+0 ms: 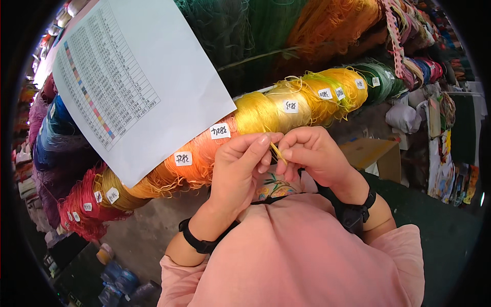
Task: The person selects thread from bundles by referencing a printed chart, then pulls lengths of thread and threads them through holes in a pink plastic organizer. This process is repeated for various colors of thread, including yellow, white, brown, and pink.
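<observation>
Thread (277,152), yellow, in a short slanting bundle between the two hands, just before a yellow skein (251,113). Left hand (239,161): fingers curled, thumb and forefinger pinched on the upper part. Right hand (313,154): likewise closed, pinching the lower part. Beyond, orange skeins (198,156) bear white labels (220,131); a printed sheet (169,87) overlies the row.

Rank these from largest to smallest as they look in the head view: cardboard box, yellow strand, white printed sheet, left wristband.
1. White printed sheet
2. Cardboard box, partly hidden
3. Left wristband
4. Yellow strand

This is apparent size only; nearness to the camera affects it.
</observation>
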Available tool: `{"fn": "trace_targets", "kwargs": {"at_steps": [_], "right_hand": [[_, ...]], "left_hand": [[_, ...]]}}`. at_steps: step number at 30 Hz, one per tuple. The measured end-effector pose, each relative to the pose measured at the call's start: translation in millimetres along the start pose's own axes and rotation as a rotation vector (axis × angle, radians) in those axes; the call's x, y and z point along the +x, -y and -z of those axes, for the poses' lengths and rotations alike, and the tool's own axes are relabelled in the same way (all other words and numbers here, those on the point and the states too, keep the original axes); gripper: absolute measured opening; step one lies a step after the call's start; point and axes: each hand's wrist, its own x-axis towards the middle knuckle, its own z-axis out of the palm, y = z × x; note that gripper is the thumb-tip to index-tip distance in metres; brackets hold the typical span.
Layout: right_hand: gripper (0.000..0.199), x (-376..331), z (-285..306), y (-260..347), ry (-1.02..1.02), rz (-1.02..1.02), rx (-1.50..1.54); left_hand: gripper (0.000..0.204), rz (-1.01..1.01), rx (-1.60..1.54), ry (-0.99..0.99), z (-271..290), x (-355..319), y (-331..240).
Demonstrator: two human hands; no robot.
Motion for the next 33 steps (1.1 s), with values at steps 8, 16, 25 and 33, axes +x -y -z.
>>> {"fn": "trace_targets", "kwargs": {"at_steps": [8,16,25,33], "right_hand": [[0.008,-3,-1,-4,-0.02,0.004,0.027],[0.005,-9,-3,-8,-0.06,0.047,-0.046],[0.008,-4,-4,-15,-0.158,0.205,-0.242],[0.003,22,-10,-16,-0.445,0.504,-0.83]], "left_hand": [[0.019,0.005,0.047,-0.029,0,0,1],[0.018,0.036,-0.103,-0.046,-4,0,-2],[0.016,-0.026,-0.04,0.004,7,-18,-15],[0.018,-0.286,0.239,-0.018,12,-20,-12]]}}
